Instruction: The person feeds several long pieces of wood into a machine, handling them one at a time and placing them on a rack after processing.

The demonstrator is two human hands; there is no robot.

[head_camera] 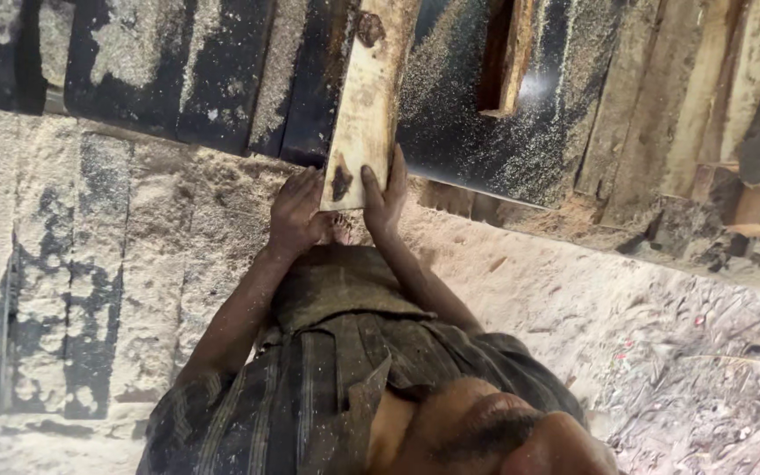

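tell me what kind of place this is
Probably a sawmill or rough woodworking shop. Both hands, left hand and right hand, grip a pale wooden plank on a dark sawdust-covered table, with sawdust heaped below.

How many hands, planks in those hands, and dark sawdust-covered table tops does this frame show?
Hands: 2, left hand and right hand, both on the plank's near end
Pale plank: 1
Dark table top: 1
Total: 4
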